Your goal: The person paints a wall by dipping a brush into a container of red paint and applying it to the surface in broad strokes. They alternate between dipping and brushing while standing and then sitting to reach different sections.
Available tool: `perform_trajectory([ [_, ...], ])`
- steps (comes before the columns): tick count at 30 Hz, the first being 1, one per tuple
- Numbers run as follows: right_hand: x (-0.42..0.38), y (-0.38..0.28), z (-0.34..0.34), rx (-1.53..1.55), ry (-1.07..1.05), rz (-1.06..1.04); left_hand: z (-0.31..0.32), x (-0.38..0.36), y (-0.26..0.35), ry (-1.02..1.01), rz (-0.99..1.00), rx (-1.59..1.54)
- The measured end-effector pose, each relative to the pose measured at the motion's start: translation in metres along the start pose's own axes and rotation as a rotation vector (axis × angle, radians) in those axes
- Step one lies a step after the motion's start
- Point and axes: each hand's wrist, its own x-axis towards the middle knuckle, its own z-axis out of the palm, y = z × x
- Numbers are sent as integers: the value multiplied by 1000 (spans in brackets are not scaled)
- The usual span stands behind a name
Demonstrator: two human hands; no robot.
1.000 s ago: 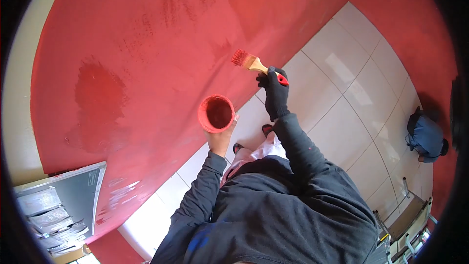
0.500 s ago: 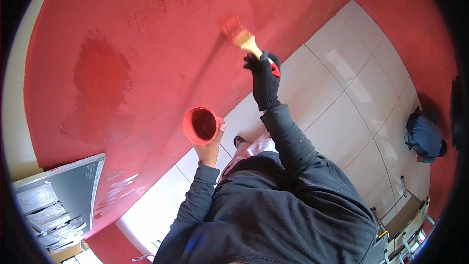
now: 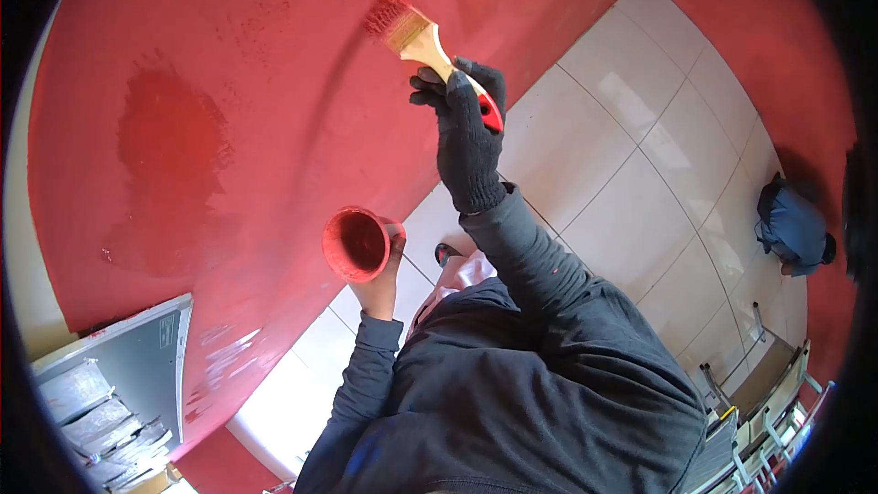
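My right hand (image 3: 470, 133), in a black glove, grips a wide paintbrush (image 3: 426, 44) by its pale handle with a red end. Red paint coats the bristles, which point up and left in front of the red wall (image 3: 302, 128); whether they touch it I cannot tell. Lower and to the left, my bare left hand (image 3: 380, 285) is wrapped round a red cup (image 3: 357, 244). Its open mouth faces the camera, and the inside looks dark red. A darker, wet-looking patch (image 3: 172, 142) marks the wall on the left.
Pale floor tiles (image 3: 622, 210) stretch along the wall. A bag-like blue and black bundle (image 3: 794, 227) lies at the far right. Metal-framed furniture (image 3: 764, 421) stands at the lower right. A dark framed board (image 3: 146, 348) is at the lower left.
My right hand and the brush have moved left and slightly up in view. My left hand and the cup have shifted a little left.
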Motion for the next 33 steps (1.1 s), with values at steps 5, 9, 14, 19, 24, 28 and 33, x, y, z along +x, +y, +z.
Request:
perform_trajectory([
  [5, -23, 66, -88, 49, 71, 170, -9, -7, -19, 62, -131, -67],
  [9, -32, 91, -160, -191, 317, 230, -11, -7, -23, 68, -159, -73],
  [14, 12, 78, -139, -262, 271, 170, -8, -5, -14, 71, -157, -48],
  [19, 48, -5, -42, -140, -26, 21, -1, -1, -2, 60, -162, -62],
  [24, 64, -16, -36, 52, -189, -76, 5, -5, -8, 96, -124, -121],
  [28, 36, 46, -95, 56, 80, 138, 4, -1, -9, 77, -147, -124],
  [33, -2, 83, -171, -239, 386, 268, 0, -1, -13, 98, -174, -100],
])
